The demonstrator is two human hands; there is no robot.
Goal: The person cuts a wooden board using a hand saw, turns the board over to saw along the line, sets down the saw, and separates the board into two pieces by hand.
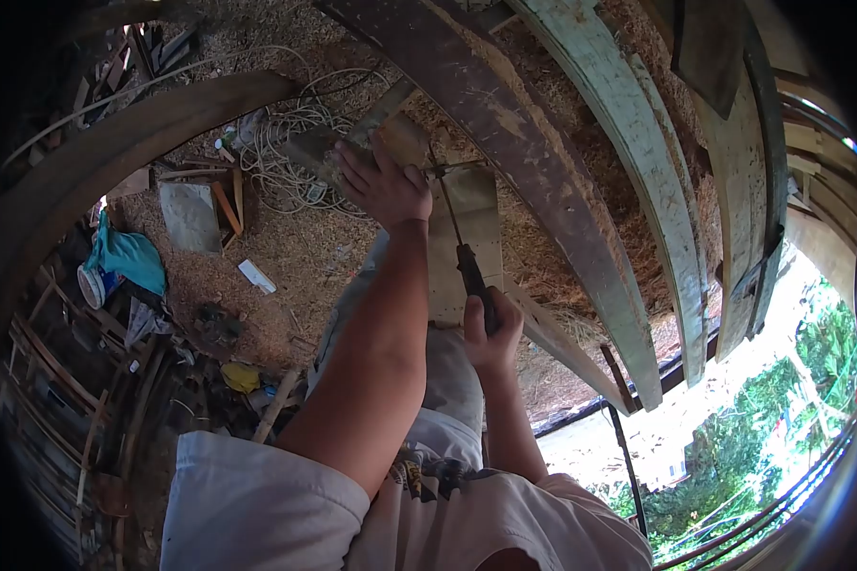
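Observation:
My left hand (383, 188) lies spread on a short wooden block (316, 157) near the top centre, fingers apart. In my right hand (493, 331) is the dark handle of a long thin tool (473, 276), which looks like a screwdriver or similar. Its shaft points up and away from me, to a small dark metal piece (438, 171) just right of my left hand. Under the shaft is a pale flat board (465, 228). What the tip touches is too small to tell.
Large curved timbers (543, 162) arch along the right. Coiled cable (286, 157) lies on the sawdust-covered ground beyond my left hand. At the left are a teal cloth (129, 257), a grey square board (190, 217) and scrap wood. Foliage shows at the lower right.

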